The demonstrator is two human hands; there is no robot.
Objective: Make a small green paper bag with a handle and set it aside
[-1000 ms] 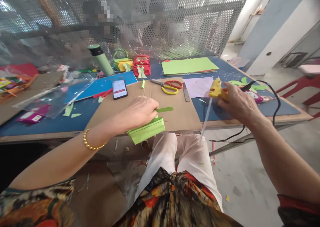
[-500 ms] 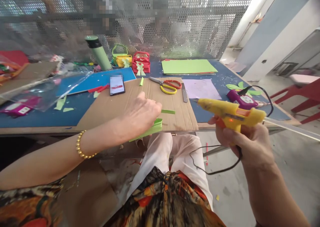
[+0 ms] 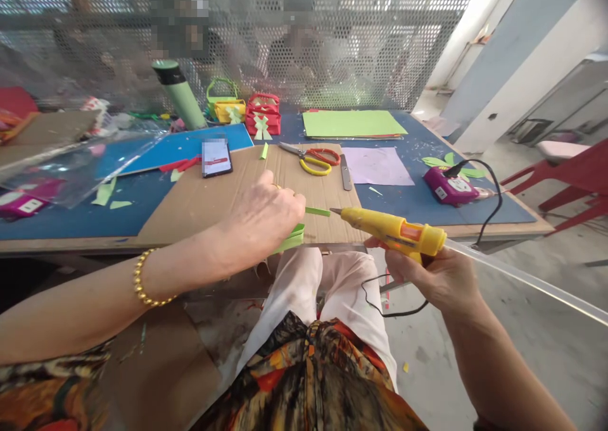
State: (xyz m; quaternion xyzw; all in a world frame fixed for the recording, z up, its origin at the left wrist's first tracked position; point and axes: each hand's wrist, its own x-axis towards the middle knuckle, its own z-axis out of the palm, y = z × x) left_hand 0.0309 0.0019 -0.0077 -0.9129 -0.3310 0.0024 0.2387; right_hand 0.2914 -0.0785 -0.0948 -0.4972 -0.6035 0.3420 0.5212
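Observation:
My right hand is wrapped round a yellow hot glue gun, with a long clear glue stick coming out of its back. Its nozzle points left, close to the end of a narrow green strip. My left hand is closed over a folded green paper piece at the front edge of the cardboard sheet; its fingertips are mostly hidden from above. The strip sticks out to the right from under that hand.
Scissors, a metal blade and a phone lie behind my hands. Farther back are small red paper bags, a green bottle and green sheets. A purple power socket with a black cord sits at right.
My right hand has brought the glue gun left and slightly down, its nozzle now near the green strip's end. My left hand stays about where it was on the paper.

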